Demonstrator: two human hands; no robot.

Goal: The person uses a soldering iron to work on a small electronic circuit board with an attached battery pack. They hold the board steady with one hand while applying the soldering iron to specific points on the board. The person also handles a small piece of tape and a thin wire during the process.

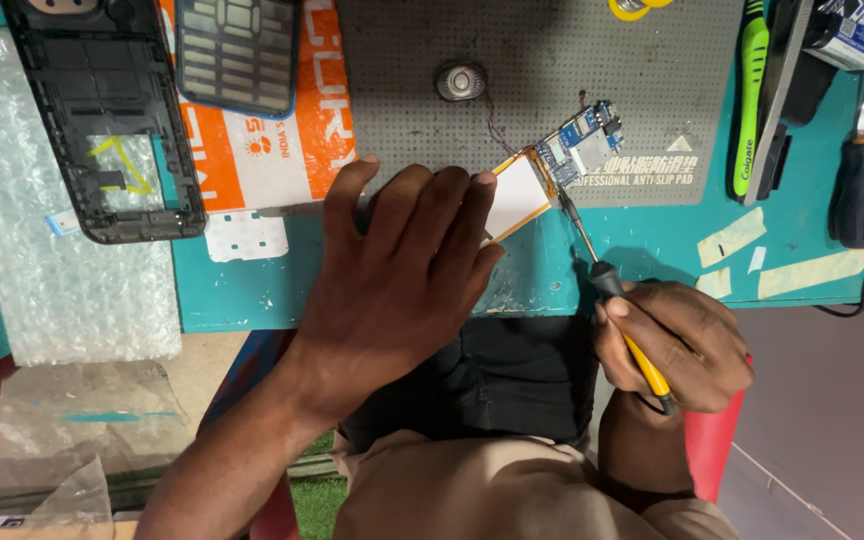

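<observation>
My left hand (pixel 397 270) lies flat on the teal bench edge, fingers pressing down a white flat part with an orange rim (pixel 520 190) that joins a small blue circuit board (pixel 580 148). My right hand (pixel 677 345) grips a yellow-and-black soldering iron (pixel 620 310); its metal tip touches the lower edge of the board. A thin wire runs from the board to a small round speaker (pixel 461 81) on the grey anti-slip mat (pixel 572 60).
A black phone housing (pixel 102 120) and a keypad frame (pixel 237 50) lie at the far left beside an orange-and-white box (pixel 282 150) and bubble wrap (pixel 42 260). A green toothbrush (pixel 751 95) and a black-handled screwdriver (pixel 860 190) sit at the right. Tape strips (pixel 732 237) stick near the edge.
</observation>
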